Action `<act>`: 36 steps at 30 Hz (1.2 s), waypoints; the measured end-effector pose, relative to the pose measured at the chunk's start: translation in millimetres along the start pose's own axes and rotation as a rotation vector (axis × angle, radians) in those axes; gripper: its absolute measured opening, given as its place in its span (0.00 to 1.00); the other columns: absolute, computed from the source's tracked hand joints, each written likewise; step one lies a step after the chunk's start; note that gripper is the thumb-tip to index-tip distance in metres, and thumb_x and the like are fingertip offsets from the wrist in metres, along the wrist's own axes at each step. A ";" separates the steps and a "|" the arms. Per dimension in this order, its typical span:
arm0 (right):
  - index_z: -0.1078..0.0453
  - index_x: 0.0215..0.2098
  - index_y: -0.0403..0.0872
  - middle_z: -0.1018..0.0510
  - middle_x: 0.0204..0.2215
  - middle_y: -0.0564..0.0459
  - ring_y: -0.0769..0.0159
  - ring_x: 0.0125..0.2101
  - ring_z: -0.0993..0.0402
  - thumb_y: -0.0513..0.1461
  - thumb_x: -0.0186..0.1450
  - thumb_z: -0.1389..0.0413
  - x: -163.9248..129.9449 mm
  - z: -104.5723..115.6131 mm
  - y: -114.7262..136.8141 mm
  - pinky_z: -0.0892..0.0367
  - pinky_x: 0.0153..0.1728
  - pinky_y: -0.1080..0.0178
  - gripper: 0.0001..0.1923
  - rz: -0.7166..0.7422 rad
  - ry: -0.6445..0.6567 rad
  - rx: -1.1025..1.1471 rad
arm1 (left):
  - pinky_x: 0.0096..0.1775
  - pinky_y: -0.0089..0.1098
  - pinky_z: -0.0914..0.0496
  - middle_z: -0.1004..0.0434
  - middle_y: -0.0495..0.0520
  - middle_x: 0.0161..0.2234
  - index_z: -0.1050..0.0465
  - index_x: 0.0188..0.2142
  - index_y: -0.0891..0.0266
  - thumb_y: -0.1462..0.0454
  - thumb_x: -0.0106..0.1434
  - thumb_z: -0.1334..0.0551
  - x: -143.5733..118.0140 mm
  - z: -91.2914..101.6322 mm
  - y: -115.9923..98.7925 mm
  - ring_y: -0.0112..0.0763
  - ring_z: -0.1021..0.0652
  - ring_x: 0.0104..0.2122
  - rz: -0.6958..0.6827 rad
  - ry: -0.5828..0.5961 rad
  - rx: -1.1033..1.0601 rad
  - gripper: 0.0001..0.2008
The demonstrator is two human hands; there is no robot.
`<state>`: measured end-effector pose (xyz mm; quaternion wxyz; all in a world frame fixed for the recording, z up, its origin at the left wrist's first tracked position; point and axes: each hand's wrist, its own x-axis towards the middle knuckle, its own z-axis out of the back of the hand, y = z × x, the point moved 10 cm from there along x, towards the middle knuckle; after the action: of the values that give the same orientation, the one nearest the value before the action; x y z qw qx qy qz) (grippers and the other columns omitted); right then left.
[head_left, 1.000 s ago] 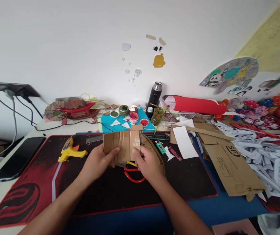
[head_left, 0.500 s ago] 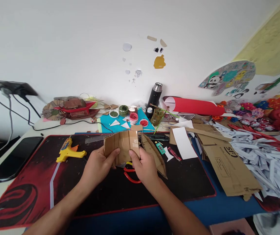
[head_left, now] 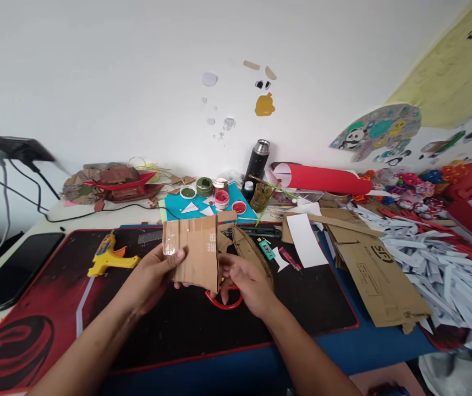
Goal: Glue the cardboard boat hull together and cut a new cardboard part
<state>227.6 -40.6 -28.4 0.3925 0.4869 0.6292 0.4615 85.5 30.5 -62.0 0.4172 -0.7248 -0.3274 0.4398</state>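
Note:
A creased piece of brown cardboard (head_left: pixel 195 247) with white lettering and shiny tape stands raised over the black mat. At its left edge my left hand (head_left: pixel 151 278) grips it, thumb in front and fingers behind. My right hand (head_left: pixel 246 280) is just beside the right edge, fingers apart and partly curled; whether a fingertip touches the cardboard is unclear. Below that hand lie red-handled scissors (head_left: pixel 225 305), partly covered by it. Behind it rests a pointed, curved cardboard piece (head_left: pixel 252 250).
A yellow glue gun (head_left: pixel 110 256) lies left on the mat, near a phone (head_left: pixel 15 269). Open paint jars (head_left: pixel 221 199) stand on a blue sheet at the back, by a black flask (head_left: pixel 256 162). Flattened cardboard (head_left: pixel 378 280) and white paper strips (head_left: pixel 446 275) are at right.
My right hand has come off the cardboard's face and moved beside its edge. The cardboard has shifted left and flattened out, still in my left hand. The view has turned slightly right.

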 end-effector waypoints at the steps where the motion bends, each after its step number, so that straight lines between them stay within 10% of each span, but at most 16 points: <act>1: 0.21 0.53 0.48 0.17 0.37 0.46 0.56 0.34 0.19 0.73 0.61 0.44 -1.4 -2.9 4.9 0.28 0.27 0.63 0.43 0.017 0.001 0.006 | 0.19 0.27 0.34 0.19 0.52 0.26 0.25 0.39 0.62 0.46 0.47 0.19 -3.2 -2.9 3.8 0.31 0.23 0.19 0.028 0.016 -0.015 0.30; 12: 0.26 0.62 0.54 0.25 0.60 0.42 0.44 0.60 0.26 0.69 0.51 0.31 -21.4 -4.3 -0.4 0.29 0.59 0.49 0.49 -0.022 0.014 0.067 | 0.22 0.27 0.32 0.19 0.53 0.27 0.21 0.34 0.64 0.50 0.47 0.19 -14.6 -44.8 11.5 0.30 0.25 0.22 0.106 0.212 0.121 0.24; 19: 0.33 0.66 0.53 0.24 0.57 0.43 0.49 0.49 0.20 0.63 0.49 0.25 -27.7 -0.1 -13.7 0.29 0.57 0.46 0.53 -0.078 0.048 0.155 | 0.26 0.32 0.28 0.22 0.50 0.26 0.26 0.34 0.61 0.44 0.59 0.28 -14.1 -74.7 5.8 0.34 0.25 0.24 -0.017 0.310 0.365 0.23; 26: 0.28 0.56 0.53 0.22 0.51 0.49 0.49 0.54 0.24 0.54 0.53 0.22 -26.0 22.0 -24.6 0.28 0.58 0.47 0.38 -0.080 -0.208 0.034 | 0.42 0.42 0.23 0.17 0.57 0.40 0.32 0.45 0.57 0.51 0.68 0.38 -10.9 -75.7 -12.1 0.46 0.18 0.40 -0.289 0.134 0.615 0.14; 36: 0.28 0.59 0.55 0.20 0.55 0.48 0.46 0.57 0.23 0.49 0.56 0.24 -37.3 31.4 -2.2 0.28 0.59 0.44 0.36 -0.015 -0.243 -0.040 | 0.43 0.46 0.25 0.19 0.62 0.46 0.31 0.57 0.59 0.53 0.71 0.42 -12.6 -89.4 -25.1 0.52 0.18 0.44 -0.518 0.069 1.107 0.20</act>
<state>264.8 -70.9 -37.2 0.4790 0.5264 0.5714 0.4085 159.1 2.6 -11.3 0.8356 -0.3109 -0.2024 0.4051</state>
